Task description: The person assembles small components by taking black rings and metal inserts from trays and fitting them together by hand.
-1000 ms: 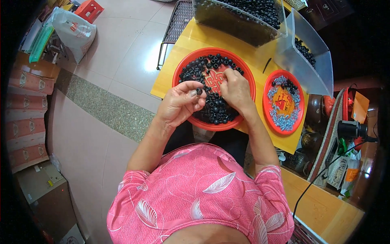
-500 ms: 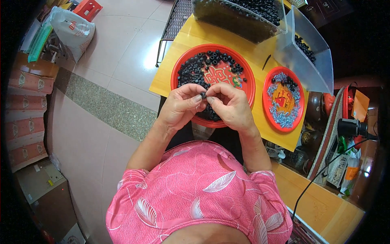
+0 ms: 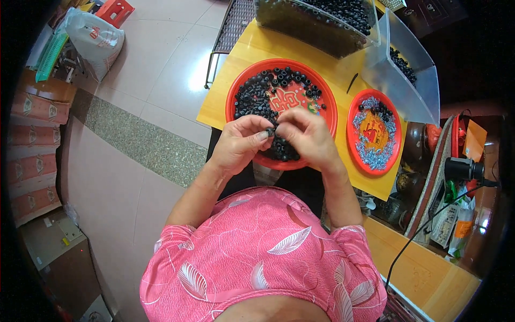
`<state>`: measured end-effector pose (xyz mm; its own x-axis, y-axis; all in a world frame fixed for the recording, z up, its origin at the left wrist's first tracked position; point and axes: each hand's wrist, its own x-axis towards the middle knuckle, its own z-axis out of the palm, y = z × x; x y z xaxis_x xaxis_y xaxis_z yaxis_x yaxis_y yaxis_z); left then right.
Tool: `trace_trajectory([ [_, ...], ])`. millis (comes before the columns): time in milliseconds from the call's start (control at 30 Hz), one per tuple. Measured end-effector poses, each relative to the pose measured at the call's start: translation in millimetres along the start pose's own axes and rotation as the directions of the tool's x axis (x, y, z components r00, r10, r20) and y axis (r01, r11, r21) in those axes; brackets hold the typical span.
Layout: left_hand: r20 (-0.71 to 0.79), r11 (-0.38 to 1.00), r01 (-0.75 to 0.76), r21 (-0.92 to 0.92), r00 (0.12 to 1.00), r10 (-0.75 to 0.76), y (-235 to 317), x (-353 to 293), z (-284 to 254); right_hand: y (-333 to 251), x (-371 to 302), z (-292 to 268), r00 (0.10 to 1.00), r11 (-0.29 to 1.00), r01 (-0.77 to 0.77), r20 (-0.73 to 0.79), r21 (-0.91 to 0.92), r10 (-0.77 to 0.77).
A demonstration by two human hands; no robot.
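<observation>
A yellow table point(image 3: 252, 59) carries everything here, and a clear bin point(image 3: 316, 21) heaped with black pieces sits at its far edge. Nearer stands a big red plate point(image 3: 236, 94), its left half covered in small black rings, with part of the near rim hanging over the table edge. Beside it on the right lies a smaller red plate point(image 3: 397, 115) of tiny silvery bits.

Both hands meet over the near rim of the big plate. The left hand point(image 3: 240, 146) and the right hand point(image 3: 307, 137) have their fingertips pressed together on one black ring point(image 3: 270, 131), held between thumbs and forefingers; whether a silvery bit is also in the pinch is too small to tell.

The ring looks small and smooth, so a slack pinch could let it slip. Held over the rim, it would probably land in the plate, but it might bounce to the tiled floor point(image 3: 134, 70). A wrist leaning on the overhanging rim could tip the plate and spill the rings.
</observation>
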<state>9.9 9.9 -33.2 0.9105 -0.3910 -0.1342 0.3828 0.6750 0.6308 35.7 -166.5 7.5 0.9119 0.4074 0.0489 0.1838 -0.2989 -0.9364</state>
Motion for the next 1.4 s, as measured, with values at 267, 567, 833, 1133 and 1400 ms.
trace_trajectory([
  [267, 0.011, 0.978, -0.057, -0.202, 0.998, 0.061, -0.5, 5.3, -3.1, 33.0, 56.1, -0.3, 0.956, 0.744, 0.167, -0.079, -0.647, -0.283],
  [567, -0.047, 0.971, -0.044, -0.235, 0.998, 0.034, 0.7, 4.8, -2.5, 39.6, 69.0, 13.9, 0.981, 0.547, 0.109, 0.002, -0.830, -0.193],
  [833, 0.004, 0.976, -0.049, -0.212, 0.999, 0.051, -2.0, 7.1, -6.0, 44.8, 55.6, -3.4, 0.972, 0.683, 0.096, -0.080, -0.724, -0.221],
  [1133, 0.000, 0.992, -0.086, -0.094, 0.996, 0.087, -5.9, 5.1, 3.1, 9.9, 0.8, -11.0, 0.949, 0.726, -0.250, 0.015, 0.640, 0.314],
  [1400, -0.012, 0.995, -0.103, 0.003, 0.995, 0.103, -7.3, -0.1, 16.5, -14.2, -20.2, -0.6, 0.968, 0.781, -0.167, -0.051, 0.602, 0.246],
])
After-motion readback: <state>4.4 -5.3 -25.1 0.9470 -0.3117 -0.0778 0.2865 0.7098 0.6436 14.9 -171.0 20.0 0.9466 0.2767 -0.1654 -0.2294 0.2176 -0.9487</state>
